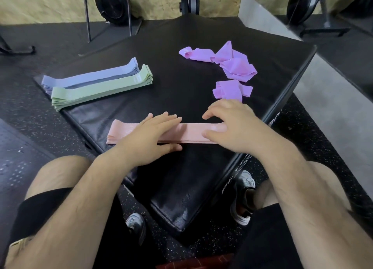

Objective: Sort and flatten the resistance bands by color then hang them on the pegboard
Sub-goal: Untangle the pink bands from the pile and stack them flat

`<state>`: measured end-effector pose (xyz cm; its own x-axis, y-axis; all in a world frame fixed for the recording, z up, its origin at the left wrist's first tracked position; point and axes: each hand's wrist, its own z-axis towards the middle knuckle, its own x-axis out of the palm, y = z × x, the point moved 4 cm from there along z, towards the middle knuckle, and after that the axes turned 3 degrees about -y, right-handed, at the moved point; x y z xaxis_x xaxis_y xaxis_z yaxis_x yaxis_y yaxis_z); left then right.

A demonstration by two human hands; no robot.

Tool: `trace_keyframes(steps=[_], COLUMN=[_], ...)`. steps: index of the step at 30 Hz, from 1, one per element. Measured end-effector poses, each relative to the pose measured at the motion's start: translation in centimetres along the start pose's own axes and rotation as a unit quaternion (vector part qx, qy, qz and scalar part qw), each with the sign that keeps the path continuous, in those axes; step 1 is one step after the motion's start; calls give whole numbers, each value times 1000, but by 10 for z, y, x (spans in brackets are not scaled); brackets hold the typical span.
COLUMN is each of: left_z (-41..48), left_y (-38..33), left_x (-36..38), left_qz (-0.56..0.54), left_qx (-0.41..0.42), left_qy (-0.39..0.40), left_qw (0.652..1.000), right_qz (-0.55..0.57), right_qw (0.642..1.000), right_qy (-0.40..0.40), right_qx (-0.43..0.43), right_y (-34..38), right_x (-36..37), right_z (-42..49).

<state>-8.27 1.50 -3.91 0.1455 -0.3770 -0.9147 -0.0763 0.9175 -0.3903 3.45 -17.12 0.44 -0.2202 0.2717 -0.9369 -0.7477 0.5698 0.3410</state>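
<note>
Your left hand point(153, 135) lies flat, fingers straight, pressing the pink band stack point(193, 132) at 6 o'clock on the black padded box point(181, 99). Your right hand point(228, 125) rests on the stack's right end, fingers spread and lightly bent. At 10 o'clock the flattened green stack point(101, 89) sits just beside the blue stack point(88, 78). Crumpled purple bands point(232, 65) lie loose at 1 o'clock.
</note>
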Motion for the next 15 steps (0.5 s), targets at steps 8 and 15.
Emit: trace_keyframes(steps=[8,15], left_z=[-13,-5], left_y=[28,37], left_x=[-13,-15], left_qz=[-57,-21], left_qx=[-11,2], left_qy=[-23,-17], left_qw=[998,1000], right_qz=[-16,2], right_qw=[994,993], right_qy=[90,93], right_qx=[-61,-67], right_y=[46,47], right_x=[31,39], right_z=[23,30])
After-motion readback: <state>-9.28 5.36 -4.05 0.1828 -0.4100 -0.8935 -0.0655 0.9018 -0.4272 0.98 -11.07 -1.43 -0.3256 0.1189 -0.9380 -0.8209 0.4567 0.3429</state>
